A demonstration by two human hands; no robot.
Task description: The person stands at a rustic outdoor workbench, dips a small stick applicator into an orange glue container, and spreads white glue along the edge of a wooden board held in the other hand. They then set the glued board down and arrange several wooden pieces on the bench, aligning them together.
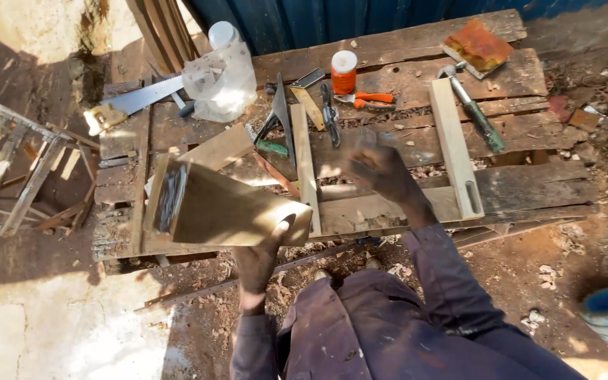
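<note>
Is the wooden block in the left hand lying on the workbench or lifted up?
Lifted: the left hand holds the wooden block by one end, tilted above the workbench.

Block in your left hand [258,264]: the wooden block [230,207] looks planed smooth and matt, pale tan.
Worktop [529,190]: you see rough, weathered planks, grey-brown, dusted with shavings.
Slat [453,148]: pale bare wood, smooth, with one slot cut through.
Handsaw [135,102]: dull grey metal blade, worn wooden handle.
Bag [221,81]: thin clear plastic, crinkled and glossy.
Your sleeves [445,281]: coarse purple cloth, stained and dusty.
</note>
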